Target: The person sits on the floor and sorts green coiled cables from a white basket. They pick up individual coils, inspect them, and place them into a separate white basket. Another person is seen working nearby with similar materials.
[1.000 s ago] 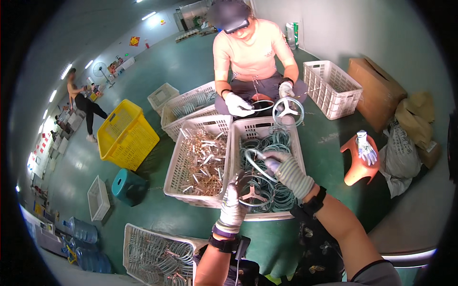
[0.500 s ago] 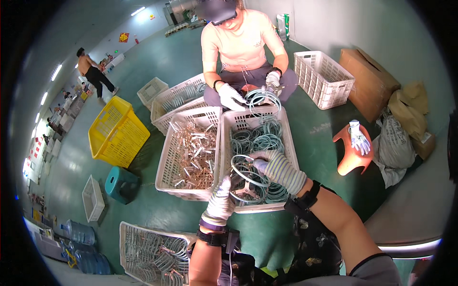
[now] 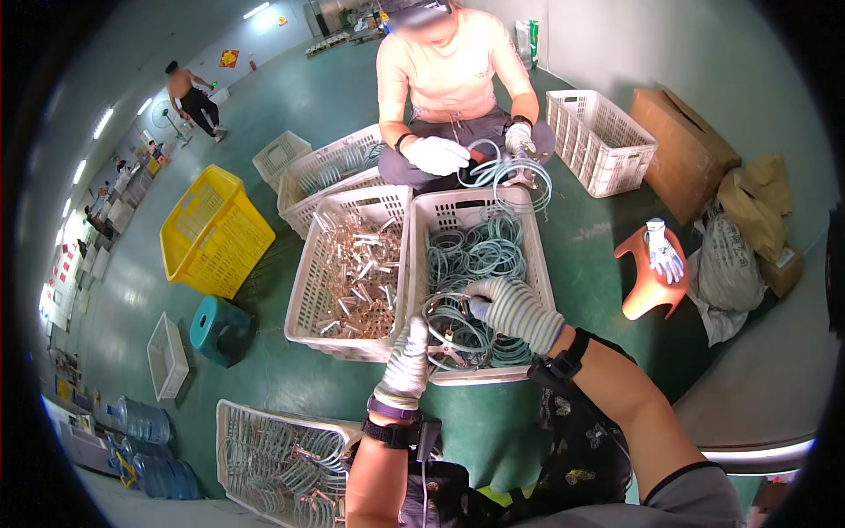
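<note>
In the head view, your right hand (image 3: 519, 315), in a striped glove, was over the near half of the ring crate (image 3: 482, 377), its thumb and fingers pinched on a pale ring (image 3: 431, 304). That ring stood tilted above the near left part of the crate, between your hands. Your left hand (image 3: 403, 368), gloved too, was at the crate's near left corner, fingertips up at the ring's left side; you could not tell whether they gripped it. Loose rings (image 3: 493, 251) lay heaped inside the crate.

Left of the ring crate, and just beside it, stood the parts crate (image 3: 352, 350), filled with coppery and silvery parts (image 3: 359, 286). Beyond the ring crate sat a co-worker (image 3: 453, 79), white-gloved, with several rings in one hand (image 3: 519, 138). Farther left of it were a yellow basket (image 3: 229, 255) and a teal stool (image 3: 216, 330); well to its right, an orange stool (image 3: 650, 289) bore a glove (image 3: 664, 257).
</note>
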Tool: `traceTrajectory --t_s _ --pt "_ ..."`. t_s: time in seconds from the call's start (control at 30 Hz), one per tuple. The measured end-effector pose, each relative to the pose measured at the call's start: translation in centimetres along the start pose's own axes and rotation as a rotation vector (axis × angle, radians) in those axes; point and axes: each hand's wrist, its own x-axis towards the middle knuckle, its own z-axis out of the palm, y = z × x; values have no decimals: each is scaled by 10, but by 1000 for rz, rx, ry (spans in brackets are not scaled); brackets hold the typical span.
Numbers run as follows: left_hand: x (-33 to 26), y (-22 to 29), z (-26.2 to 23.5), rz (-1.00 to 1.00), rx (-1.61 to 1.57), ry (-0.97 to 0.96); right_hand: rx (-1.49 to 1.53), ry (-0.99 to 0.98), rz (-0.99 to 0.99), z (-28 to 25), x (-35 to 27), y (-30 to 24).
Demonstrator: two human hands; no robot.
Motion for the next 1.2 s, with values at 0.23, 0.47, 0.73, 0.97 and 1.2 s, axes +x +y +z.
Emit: traceTrajectory --t_s 0.23,0.47,0.73,0.97,1.2 --pt "-8 15 20 34 -121 -43 666 -199 199 2 -4 -3" --pt "-3 5 17 75 -197 18 642 -192 264 -7 -6 -14" --pt "-1 10 17 138 -158 93 933 -258 274 -7 -16 -13" --pt "7 0 15 130 -280 198 806 -180 119 4 -18 -3" --pt "2 4 8 156 -152 180 744 -222 223 -7 -15 -16"
